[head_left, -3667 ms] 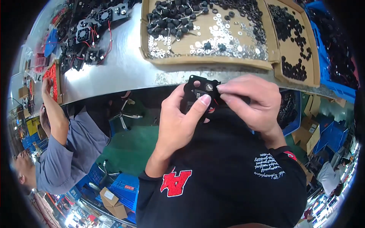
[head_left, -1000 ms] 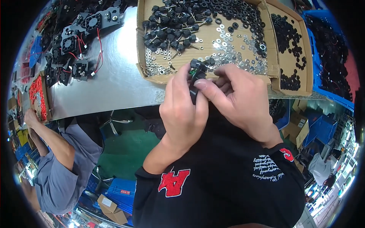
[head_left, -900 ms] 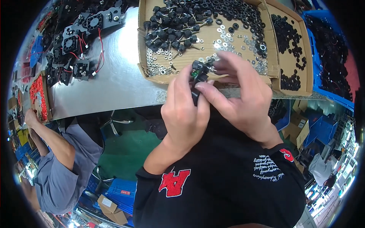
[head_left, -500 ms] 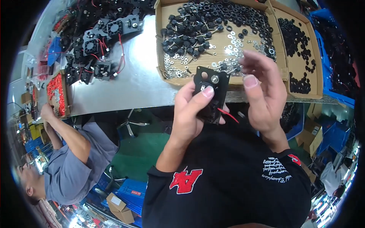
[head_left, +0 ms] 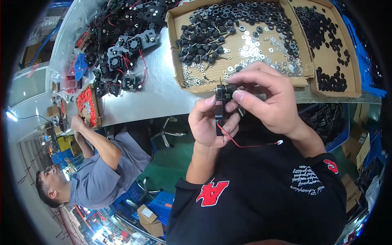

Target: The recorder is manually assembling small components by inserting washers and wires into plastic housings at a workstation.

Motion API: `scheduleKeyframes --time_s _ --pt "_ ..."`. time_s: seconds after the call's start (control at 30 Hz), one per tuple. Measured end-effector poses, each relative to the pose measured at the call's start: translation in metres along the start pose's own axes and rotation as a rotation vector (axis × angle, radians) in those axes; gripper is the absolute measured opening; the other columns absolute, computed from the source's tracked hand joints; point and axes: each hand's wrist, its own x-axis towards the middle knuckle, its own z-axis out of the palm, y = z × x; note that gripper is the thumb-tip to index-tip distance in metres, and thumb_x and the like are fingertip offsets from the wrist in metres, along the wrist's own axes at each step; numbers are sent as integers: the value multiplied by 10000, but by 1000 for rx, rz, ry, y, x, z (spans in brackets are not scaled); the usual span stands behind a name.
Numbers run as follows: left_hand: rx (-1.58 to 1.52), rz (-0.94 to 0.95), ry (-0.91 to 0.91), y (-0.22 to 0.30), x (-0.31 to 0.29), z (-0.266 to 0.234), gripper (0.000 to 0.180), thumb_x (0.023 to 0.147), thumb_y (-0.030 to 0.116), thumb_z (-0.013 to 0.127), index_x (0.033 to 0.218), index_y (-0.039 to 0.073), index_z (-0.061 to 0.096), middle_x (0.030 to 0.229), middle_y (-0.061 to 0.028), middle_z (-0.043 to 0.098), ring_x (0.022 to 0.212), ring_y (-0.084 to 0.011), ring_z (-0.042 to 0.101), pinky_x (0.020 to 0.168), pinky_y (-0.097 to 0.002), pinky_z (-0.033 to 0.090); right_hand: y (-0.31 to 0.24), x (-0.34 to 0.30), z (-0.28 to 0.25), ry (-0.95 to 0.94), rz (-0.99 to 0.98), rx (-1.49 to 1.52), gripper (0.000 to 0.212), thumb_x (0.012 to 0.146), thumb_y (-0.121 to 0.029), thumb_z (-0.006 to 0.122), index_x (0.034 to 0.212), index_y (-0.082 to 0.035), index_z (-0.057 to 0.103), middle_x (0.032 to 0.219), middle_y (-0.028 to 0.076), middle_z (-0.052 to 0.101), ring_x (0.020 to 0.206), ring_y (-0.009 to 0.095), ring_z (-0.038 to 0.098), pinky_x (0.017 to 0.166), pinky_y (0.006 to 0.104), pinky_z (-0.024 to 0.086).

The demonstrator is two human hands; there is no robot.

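My left hand (head_left: 204, 124) grips a black panel (head_left: 219, 109), now turned edge-on. A thin red and black wire with a white connector (head_left: 279, 142) trails from the panel's lower part. At the panel's upper end a small metal threaded end sticks out to the left. On the opposite side sits a black round knob (head_left: 231, 88), pinched between the thumb and fingers of my right hand (head_left: 275, 98). The knob touches or nearly touches the panel; my fingers hide part of it. Both hands are just in front of the table edge, below a cardboard tray.
The cardboard tray (head_left: 241, 84) holds black knobs with metal screws, washers and nuts. Right of it stands another tray (head_left: 332, 94) of black rings. Fan assemblies (head_left: 132, 44) with red wires lie on the metal table (head_left: 157, 81). At left a co-worker (head_left: 96, 159) reaches into a box of red parts.
My right hand has come from hovering apart to pinching the knob at the panel. My left hand has turned the panel from face-up to edge-on. The whole view has shifted a little.
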Motion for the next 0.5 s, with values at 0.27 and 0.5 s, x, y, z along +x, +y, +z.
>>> scheduleKeyframes --time_s 0.27,0.5 --pt "-8 52 16 -5 -2 0 424 950 327 409 1138 -26 547 897 -90 553 528 -181 540 338 -287 419 2 -1 -3 -39 -44 -44 211 879 10 599 1079 52 653 1023 108 587 837 152 660 740 244 544" --pt "-19 48 -6 -1 -2 -1 444 955 329 407 1167 -43 525 903 -100 541 532 -178 546 352 -284 444 3 -1 3 -5 30 103 208 907 -29 595 1091 51 650 1020 103 591 861 144 647 747 249 535"
